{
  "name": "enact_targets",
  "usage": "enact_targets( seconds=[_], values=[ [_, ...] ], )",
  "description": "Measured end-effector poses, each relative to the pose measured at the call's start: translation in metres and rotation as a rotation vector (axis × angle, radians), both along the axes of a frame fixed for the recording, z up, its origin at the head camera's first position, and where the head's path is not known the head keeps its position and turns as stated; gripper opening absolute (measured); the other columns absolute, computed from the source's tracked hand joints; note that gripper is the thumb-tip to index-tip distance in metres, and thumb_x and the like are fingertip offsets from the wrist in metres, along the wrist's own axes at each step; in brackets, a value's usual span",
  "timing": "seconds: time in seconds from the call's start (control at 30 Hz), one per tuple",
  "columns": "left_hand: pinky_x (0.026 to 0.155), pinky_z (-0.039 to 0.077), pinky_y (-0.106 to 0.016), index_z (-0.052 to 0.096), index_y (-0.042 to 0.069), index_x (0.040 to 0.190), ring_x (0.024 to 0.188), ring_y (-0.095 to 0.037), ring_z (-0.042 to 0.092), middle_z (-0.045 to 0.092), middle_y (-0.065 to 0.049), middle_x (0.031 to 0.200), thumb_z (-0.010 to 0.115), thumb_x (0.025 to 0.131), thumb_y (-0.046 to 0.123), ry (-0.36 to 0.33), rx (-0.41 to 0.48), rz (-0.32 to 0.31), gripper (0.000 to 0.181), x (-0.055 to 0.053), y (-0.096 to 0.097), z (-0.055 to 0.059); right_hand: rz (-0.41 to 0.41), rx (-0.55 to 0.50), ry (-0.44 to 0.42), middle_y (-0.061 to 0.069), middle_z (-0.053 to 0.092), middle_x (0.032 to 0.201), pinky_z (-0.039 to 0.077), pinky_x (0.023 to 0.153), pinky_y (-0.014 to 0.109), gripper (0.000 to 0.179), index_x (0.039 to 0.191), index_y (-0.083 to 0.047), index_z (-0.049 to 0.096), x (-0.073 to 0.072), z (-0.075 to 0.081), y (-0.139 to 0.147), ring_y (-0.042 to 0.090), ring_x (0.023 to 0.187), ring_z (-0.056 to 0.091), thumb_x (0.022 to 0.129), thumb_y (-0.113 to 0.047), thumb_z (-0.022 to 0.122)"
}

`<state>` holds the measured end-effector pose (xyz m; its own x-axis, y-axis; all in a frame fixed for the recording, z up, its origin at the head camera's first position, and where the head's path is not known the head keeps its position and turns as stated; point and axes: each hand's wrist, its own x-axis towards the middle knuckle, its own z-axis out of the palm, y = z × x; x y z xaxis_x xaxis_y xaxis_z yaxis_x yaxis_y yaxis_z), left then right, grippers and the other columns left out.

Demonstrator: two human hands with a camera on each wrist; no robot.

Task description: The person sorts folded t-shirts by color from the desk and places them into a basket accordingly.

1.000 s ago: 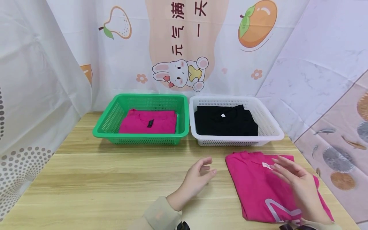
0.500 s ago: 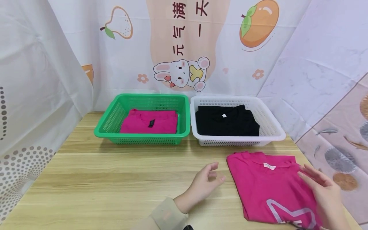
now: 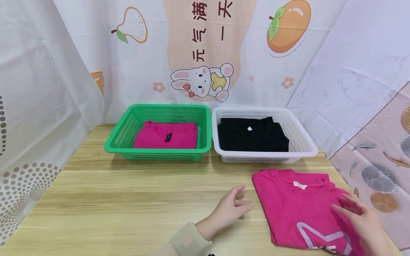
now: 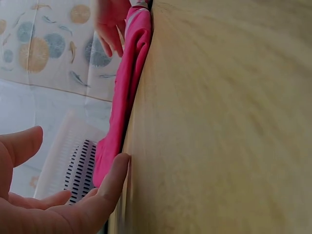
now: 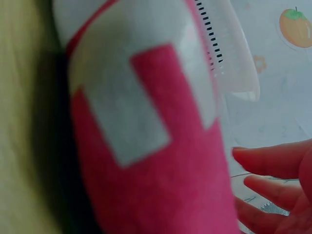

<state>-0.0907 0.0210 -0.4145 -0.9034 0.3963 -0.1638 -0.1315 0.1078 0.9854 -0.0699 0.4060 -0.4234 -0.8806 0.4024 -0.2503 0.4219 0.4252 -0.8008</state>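
Note:
A folded pink T-shirt (image 3: 298, 209) with a white neck label and a pale star outline lies on the table's right side. My left hand (image 3: 228, 209) is just left of the shirt, fingers loosely bent and holding nothing. In the left wrist view its fingertips (image 4: 120, 165) are close over the wood, beside the pink fold. At the shirt's right edge is my right hand (image 3: 362, 218), its thumb and fingers apart with nothing gripped. The right wrist view shows those fingers (image 5: 268, 158) beside the pink cloth with its pale print, which is blurred up close.
A green basket (image 3: 157, 151) at the back holds a folded pink shirt (image 3: 166, 137) with a black label. Touching its right side, a white basket (image 3: 266, 154) contains folded black clothing (image 3: 253, 137). Printed curtains (image 3: 134, 71) hang behind and at both sides of the wooden table (image 3: 128, 206).
My right hand has moved right, from over the shirt to its right edge, uncovering the neck label. My left hand has shifted right and slightly nearer to me. The shirt lies still.

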Motion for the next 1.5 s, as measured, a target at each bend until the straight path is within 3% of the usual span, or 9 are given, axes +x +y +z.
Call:
enact_targets(
  seconds=[0.13,0.27,0.47,0.63,0.8,1.07,1.17,1.3,1.5],
  values=[
    [0.076,0.061,-0.034,0.037,-0.002,0.148,0.108,-0.026,0.065,0.046,-0.027,0.144,0.07,0.092,0.02,-0.037,0.035,-0.011,0.069,0.002,0.002,-0.001,0.076,0.134,-0.096,0.0,0.068,0.116,0.042,0.063,0.003,0.087,0.152,0.005,0.028,-0.004,0.0,0.002,-0.014,0.088,0.045,0.092,-0.044,0.068],
    [0.077,0.061,-0.036,0.037,-0.003,0.148,0.11,-0.027,0.064,0.046,-0.028,0.143,0.07,0.092,0.018,-0.08,0.071,-0.005,0.068,0.003,0.003,-0.002,0.143,0.21,-0.096,0.035,0.046,0.14,0.042,0.062,0.004,0.083,0.148,0.01,0.031,-0.007,0.0,0.002,-0.005,0.093,0.051,0.092,-0.039,0.069],
    [0.078,0.061,-0.038,0.036,-0.004,0.147,0.11,-0.023,0.061,0.045,-0.028,0.144,0.07,0.092,0.015,-0.134,0.103,-0.002,0.068,0.002,0.004,-0.002,0.202,0.221,-0.041,0.016,0.069,0.118,0.041,0.064,0.003,0.081,0.144,0.013,0.035,-0.007,0.0,-0.007,-0.032,0.077,0.027,0.09,-0.034,0.073],
    [0.077,0.061,-0.038,0.035,-0.003,0.148,0.104,-0.02,0.062,0.046,-0.026,0.144,0.07,0.091,0.014,-0.147,0.1,0.008,0.069,0.0,0.002,-0.003,0.22,0.195,-0.055,0.035,0.047,0.14,0.039,0.067,0.003,0.081,0.147,0.011,0.034,-0.01,0.002,-0.023,-0.032,0.08,0.025,0.091,-0.035,0.072],
    [0.078,0.061,-0.04,0.035,-0.003,0.149,0.105,-0.022,0.062,0.047,-0.026,0.144,0.07,0.091,0.012,-0.163,0.108,0.034,0.068,-0.003,-0.002,-0.003,0.208,0.088,-0.025,0.02,0.06,0.132,0.043,0.069,0.002,0.082,0.15,0.011,0.025,-0.014,0.003,-0.037,-0.031,0.08,0.036,0.092,-0.026,0.071],
    [0.077,0.061,-0.041,0.028,-0.005,0.151,0.104,-0.023,0.064,0.049,-0.025,0.139,0.07,0.091,0.009,-0.138,0.108,0.08,0.075,-0.007,-0.008,-0.005,0.196,-0.139,-0.041,0.031,0.028,0.152,0.043,0.071,0.001,0.094,0.155,0.005,-0.002,-0.017,0.006,-0.046,-0.027,0.082,0.047,0.096,-0.02,0.066],
    [0.079,0.06,-0.042,0.025,-0.005,0.152,0.103,-0.026,0.067,0.05,-0.026,0.137,0.07,0.09,0.008,-0.136,0.104,0.094,0.077,-0.01,-0.013,-0.005,0.199,-0.217,0.01,-0.004,0.061,0.124,0.047,0.072,0.003,0.094,0.153,0.01,-0.002,-0.015,0.003,-0.046,-0.022,0.084,0.054,0.094,-0.012,0.067],
    [0.081,0.06,-0.041,0.023,-0.005,0.153,0.104,-0.028,0.067,0.051,-0.029,0.135,0.07,0.09,0.008,-0.144,0.09,0.106,0.08,-0.012,-0.017,-0.004,0.212,-0.217,0.005,-0.041,0.052,0.095,0.047,0.074,0.004,0.089,0.153,0.011,0.01,-0.015,0.002,-0.048,-0.022,0.086,0.054,0.093,-0.017,0.069],
    [0.081,0.059,-0.041,0.021,0.001,0.155,0.104,-0.026,0.067,0.053,-0.03,0.133,0.071,0.089,0.008,-0.16,0.079,0.096,0.082,-0.015,-0.026,-0.003,0.241,-0.107,-0.038,-0.025,0.067,0.106,0.049,0.077,0.008,0.08,0.15,0.008,0.03,-0.016,0.005,-0.061,-0.02,0.087,0.055,0.09,-0.021,0.073]
  ],
)
